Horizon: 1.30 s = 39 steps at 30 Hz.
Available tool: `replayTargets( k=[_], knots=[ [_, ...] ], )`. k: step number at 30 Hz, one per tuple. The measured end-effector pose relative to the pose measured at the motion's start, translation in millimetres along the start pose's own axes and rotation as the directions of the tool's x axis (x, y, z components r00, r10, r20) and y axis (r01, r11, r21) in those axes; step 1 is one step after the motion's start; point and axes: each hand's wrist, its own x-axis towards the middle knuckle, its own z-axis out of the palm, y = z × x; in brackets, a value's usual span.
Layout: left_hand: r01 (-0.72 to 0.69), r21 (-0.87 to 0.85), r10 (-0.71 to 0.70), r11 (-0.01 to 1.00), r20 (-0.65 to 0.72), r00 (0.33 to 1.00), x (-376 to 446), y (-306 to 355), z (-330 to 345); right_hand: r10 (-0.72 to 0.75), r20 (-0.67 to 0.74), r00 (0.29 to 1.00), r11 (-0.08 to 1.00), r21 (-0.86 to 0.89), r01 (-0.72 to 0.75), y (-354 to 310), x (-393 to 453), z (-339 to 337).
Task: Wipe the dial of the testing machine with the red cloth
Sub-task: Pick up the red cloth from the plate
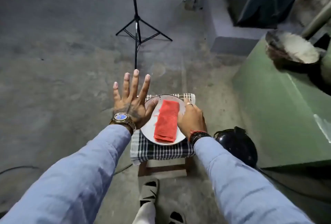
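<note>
To my right stands the big green metal body of the testing machine (279,116), and in front of me a small wooden stool (164,167) draped with a black-and-white checked cloth (161,150) carries a round white plate (150,127). On the plate lies the folded red cloth (167,120). My left hand (131,102) hovers flat with fingers spread beside the plate's left rim, grasping nothing, while my right hand (192,118) rests curled at the red cloth's right edge, though I cannot tell whether it grips it.

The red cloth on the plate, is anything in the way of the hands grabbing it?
No, nothing visible covers the red cloth. It lies folded and bare on the white plate. The right hand is already at its right edge, and the left hand is spread open beside the plate.
</note>
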Motion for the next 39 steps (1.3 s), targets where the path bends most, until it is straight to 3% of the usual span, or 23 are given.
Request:
replayTargets(
  k=[6,10,14,17,18,19,21,22,25,28,32,39],
  knots=[
    [0.017,0.011,-0.018,1.0,0.022,1.0,43,-33,88,0.425,0.102,0.899,0.889,0.141,-0.437,15,62,89],
    [0.004,-0.015,-0.004,1.0,0.018,1.0,69,-56,122,0.55,0.13,0.825,0.808,0.169,-0.565,24,95,129],
    [0.034,0.004,-0.034,0.999,0.043,0.998,83,-68,134,0.575,0.224,0.787,0.756,0.222,-0.616,26,113,147],
    [0.048,-0.007,-0.048,0.999,0.068,0.997,90,-69,131,0.49,0.348,0.799,0.683,0.416,-0.6,23,112,139],
    [0.051,-0.005,-0.05,0.999,0.066,0.997,93,-67,125,0.428,0.415,0.803,0.577,0.559,-0.596,22,110,133],
    [0.053,-0.012,-0.052,0.999,0.053,0.997,96,-65,119,0.337,0.5,0.798,0.393,0.695,-0.602,22,108,129],
    [0.047,-0.02,-0.046,0.999,0.04,0.998,104,-60,99,0.1,0.604,0.791,0.047,0.791,-0.61,24,100,114],
    [0.042,-0.012,-0.042,0.999,0.028,0.999,107,-57,87,0.001,0.612,0.791,-0.054,0.79,-0.611,24,96,102],
    [0.065,-0.024,-0.065,0.998,0.006,0.998,109,-56,60,-0.261,0.514,0.817,-0.253,0.781,-0.572,18,80,69],
    [0.079,-0.004,-0.079,0.997,-0.011,0.997,103,-41,24,-0.47,0.258,0.844,-0.406,0.786,-0.466,-1,63,17],
    [0.019,0.031,-0.017,0.999,-0.055,0.998,92,-3,-42,-0.559,0.097,0.823,-0.442,0.806,-0.395,-27,39,-58],
    [-0.166,0.023,0.165,0.986,-0.322,0.932,87,99,-197,-0.516,0.024,0.856,-0.374,0.893,-0.25,-39,-11,-201]
  ],
)
